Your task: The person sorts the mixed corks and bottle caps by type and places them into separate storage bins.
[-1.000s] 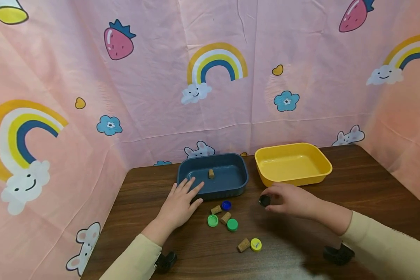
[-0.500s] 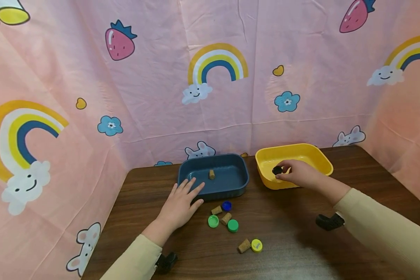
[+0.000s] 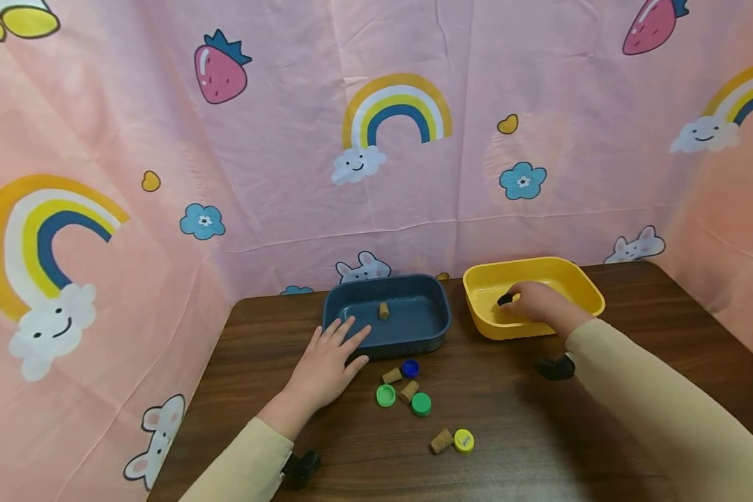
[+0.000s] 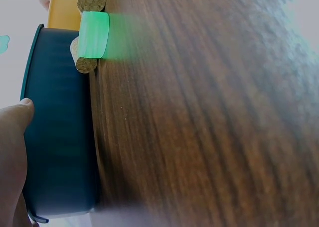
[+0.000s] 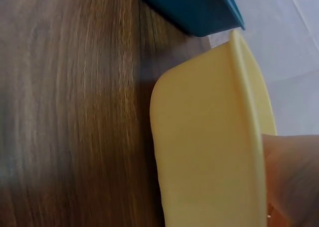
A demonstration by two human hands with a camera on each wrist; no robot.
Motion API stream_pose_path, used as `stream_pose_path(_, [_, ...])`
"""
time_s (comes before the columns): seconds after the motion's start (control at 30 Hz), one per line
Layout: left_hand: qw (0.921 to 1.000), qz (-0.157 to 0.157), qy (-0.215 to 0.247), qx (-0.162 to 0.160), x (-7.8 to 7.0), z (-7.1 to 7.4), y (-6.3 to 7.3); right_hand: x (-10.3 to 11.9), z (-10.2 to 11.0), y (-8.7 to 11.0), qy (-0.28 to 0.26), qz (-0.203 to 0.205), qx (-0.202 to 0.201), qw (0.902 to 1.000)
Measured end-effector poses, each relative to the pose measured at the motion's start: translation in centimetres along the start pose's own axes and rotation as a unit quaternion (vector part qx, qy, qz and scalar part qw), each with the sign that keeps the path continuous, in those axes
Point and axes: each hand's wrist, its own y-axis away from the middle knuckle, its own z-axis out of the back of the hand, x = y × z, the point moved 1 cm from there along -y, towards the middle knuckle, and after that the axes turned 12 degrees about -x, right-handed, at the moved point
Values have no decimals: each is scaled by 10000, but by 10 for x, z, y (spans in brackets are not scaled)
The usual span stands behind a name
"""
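A blue tray [image 3: 408,346] and a yellow tray [image 3: 502,332] stand side by side, slightly apart, toward the far edge of a dark wood-grain table [image 3: 251,348]. In front of the blue tray, a first cork [image 3: 392,376], a blue cap [image 3: 410,368], a second cork [image 3: 409,392], a light-green cap [image 3: 385,395], open side up, and a green cap [image 3: 421,404] lie clustered. Nearer the front, a third cork [image 3: 441,441] lies just beside a yellow cap [image 3: 464,440], marked face up.

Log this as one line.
right hand: holds black cap inside yellow tray | left hand: spread at blue tray rim | blue tray: cork | table: three corks, four caps
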Motion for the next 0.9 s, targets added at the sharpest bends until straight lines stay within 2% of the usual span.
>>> stream_pose_path(0.13, [10000, -35, 40, -27, -1, 1, -1, 1, -5, -4, 101, -87, -8, 9999])
stream_pose_path(0.4, [10000, -8, -22, 55, -2, 3, 0, 2, -11, -10, 242, 211, -110, 9994])
stream_pose_path(0.9, [10000, -46, -23, 17, -3, 6, 0, -1, -13, -15, 372, 315, -49, 9988])
